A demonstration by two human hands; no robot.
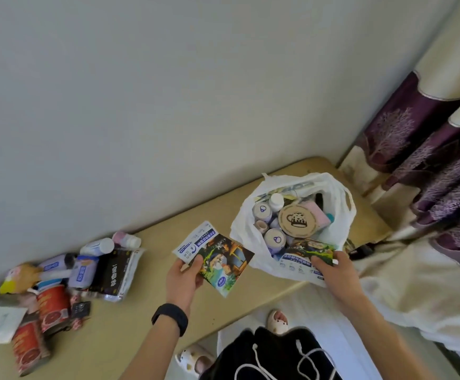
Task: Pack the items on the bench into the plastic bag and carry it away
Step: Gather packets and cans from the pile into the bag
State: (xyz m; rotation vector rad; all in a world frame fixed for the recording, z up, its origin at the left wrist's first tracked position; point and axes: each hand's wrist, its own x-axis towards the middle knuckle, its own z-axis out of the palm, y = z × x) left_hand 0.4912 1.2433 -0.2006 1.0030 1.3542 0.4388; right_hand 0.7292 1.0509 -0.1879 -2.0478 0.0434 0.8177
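On the bench (146, 272), packing is judged under way: a packet (314, 249) is pinched by the right hand (335, 270) at the mouth of the plastic bag (342, 215), far right, while packets (223, 263) gripped by the left hand (182, 278) should be dropped in next.

We are in what looks like a home bedroom. Purple tree-patterned curtains (428, 149) hang beside rumpled cream bedding (415, 275). We wear slippers (278, 322).

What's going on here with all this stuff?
A person is packing a white plastic bag standing on the bench. The right hand holds a printed packet at its mouth; the left hand holds two more packets. Unpacked on the left lie red cans, bottles and a black pouch.
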